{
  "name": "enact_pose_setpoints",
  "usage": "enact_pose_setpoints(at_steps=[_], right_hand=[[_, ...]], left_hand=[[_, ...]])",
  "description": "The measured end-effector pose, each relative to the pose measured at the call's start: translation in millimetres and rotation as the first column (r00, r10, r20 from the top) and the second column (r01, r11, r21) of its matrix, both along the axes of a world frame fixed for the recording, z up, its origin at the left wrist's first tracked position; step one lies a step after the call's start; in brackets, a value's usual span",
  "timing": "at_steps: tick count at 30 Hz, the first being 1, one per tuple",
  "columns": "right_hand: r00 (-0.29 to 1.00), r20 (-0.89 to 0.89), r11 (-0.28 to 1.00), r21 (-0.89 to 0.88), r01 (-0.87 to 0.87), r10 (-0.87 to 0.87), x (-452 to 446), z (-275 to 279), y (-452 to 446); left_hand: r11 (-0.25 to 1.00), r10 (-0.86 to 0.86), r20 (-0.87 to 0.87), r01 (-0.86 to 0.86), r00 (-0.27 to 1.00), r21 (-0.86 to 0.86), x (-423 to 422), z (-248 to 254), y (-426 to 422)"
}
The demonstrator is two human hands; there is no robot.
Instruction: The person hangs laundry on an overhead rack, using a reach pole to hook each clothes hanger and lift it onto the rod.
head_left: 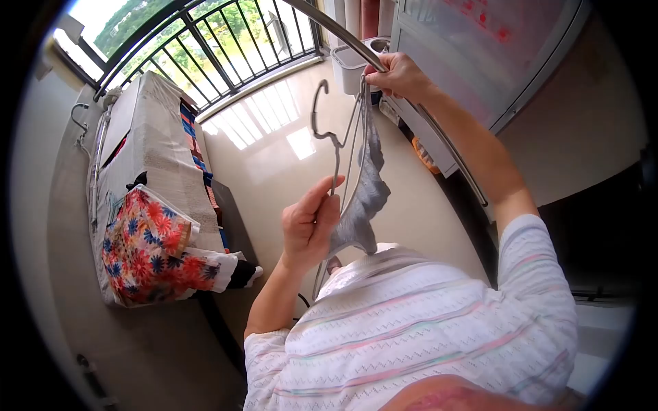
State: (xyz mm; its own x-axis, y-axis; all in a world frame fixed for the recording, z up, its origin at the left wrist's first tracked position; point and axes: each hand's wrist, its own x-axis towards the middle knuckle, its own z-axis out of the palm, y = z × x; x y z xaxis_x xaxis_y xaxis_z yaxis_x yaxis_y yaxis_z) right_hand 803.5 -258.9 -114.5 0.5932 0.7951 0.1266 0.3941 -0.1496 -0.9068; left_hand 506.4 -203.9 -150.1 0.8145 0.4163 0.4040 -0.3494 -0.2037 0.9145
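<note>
My left hand (312, 222) is closed around a grey clothes hanger (336, 161), its thumb and forefinger pinching near the neck. The hook points upward, away from my body. A limp grey garment (367, 195) with thin edges hangs along the hanger; its exact kind is unclear. Higher up and to the right, my right hand (401, 75) is closed at the upper end of the garment and hanger. A metal rod (449, 147) runs diagonally past that hand, and whether the fingers also grip it is hidden.
On the left, a cloth-covered piece of furniture (154, 127) has a floral garment (147, 250) draped on it. Another hanger (81, 127) hangs by the wall. A black railing (226, 48) stands at the back, a white bin (348, 68) near it, and a frosted door (486, 51) on the right.
</note>
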Motion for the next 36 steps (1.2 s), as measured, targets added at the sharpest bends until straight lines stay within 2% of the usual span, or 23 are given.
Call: enact_pose_setpoints(at_steps=[2, 5, 8, 12, 15, 18, 21, 25, 27, 30, 33, 35, 36], right_hand=[[0.999, -0.031, 1.0, 0.01, -0.005, 0.005, -5.5, -1.1, -1.1], [0.996, -0.012, 0.995, 0.05, 0.087, -0.087, -10.0, -11.7, 11.0], [0.995, -0.009, 0.969, 0.227, 0.098, -0.098, 0.5, -34.8, 32.1], [0.998, -0.052, 0.986, 0.156, 0.052, -0.044, -15.2, -13.9, 33.0], [0.994, -0.104, 0.992, 0.123, -0.011, 0.024, -20.5, -11.4, 36.9], [0.999, -0.051, 0.994, 0.106, 0.003, 0.003, -26.8, -14.0, 37.4], [0.999, -0.052, 0.992, 0.125, 0.009, -0.003, -26.9, -19.4, 29.7], [0.998, 0.015, 0.993, 0.099, 0.059, -0.061, -32.8, -22.2, 9.8], [0.995, -0.033, 0.993, 0.076, 0.094, -0.091, -38.0, -26.9, -1.1], [0.992, 0.001, 0.991, 0.031, 0.13, -0.13, -43.0, -34.1, -20.2], [0.975, -0.121, 0.972, 0.12, 0.202, -0.188, -56.2, -53.1, -41.9], [0.956, -0.11, 0.959, 0.051, 0.278, -0.271, -69.3, -67.8, -62.0], [0.927, -0.1, 0.927, 0.067, 0.369, -0.362, -74.2, -84.2, -68.9]], left_hand=[[0.998, -0.035, -0.043, 0.037, 0.998, 0.048, -0.5, 3.6, 1.4], [0.992, -0.062, -0.057, 0.068, 0.996, 0.106, -0.4, 2.0, 6.4], [0.985, -0.048, -0.074, 0.059, 0.996, 0.16, -6.5, 2.6, 18.1], [0.987, 0.008, -0.071, 0.003, 0.997, 0.158, -6.9, -4.2, 34.3], [1.0, 0.012, -0.065, -0.011, 0.998, 0.017, -3.6, -9.0, 42.9], [1.0, 0.012, -0.02, -0.012, 1.0, 0.023, -0.6, -11.8, 49.2], [1.0, 0.014, -0.049, -0.013, 0.999, 0.027, 1.5, -10.1, 53.9], [0.999, 0.014, -0.085, -0.017, 0.996, -0.036, 6.1, -6.1, 54.2], [0.999, -0.011, -0.094, 0.006, 0.996, -0.049, 9.0, -5.1, 53.8], [1.0, -0.015, -0.08, 0.014, 0.997, -0.009, 14.7, -8.2, 54.3], [0.999, -0.021, -0.106, 0.016, 0.994, -0.051, 18.4, -10.2, 54.0], [0.998, -0.026, -0.085, 0.021, 0.996, -0.06, 21.6, -13.6, 53.6], [0.998, 0.014, -0.145, -0.005, 0.989, 0.066, 20.2, -16.2, 60.3]])
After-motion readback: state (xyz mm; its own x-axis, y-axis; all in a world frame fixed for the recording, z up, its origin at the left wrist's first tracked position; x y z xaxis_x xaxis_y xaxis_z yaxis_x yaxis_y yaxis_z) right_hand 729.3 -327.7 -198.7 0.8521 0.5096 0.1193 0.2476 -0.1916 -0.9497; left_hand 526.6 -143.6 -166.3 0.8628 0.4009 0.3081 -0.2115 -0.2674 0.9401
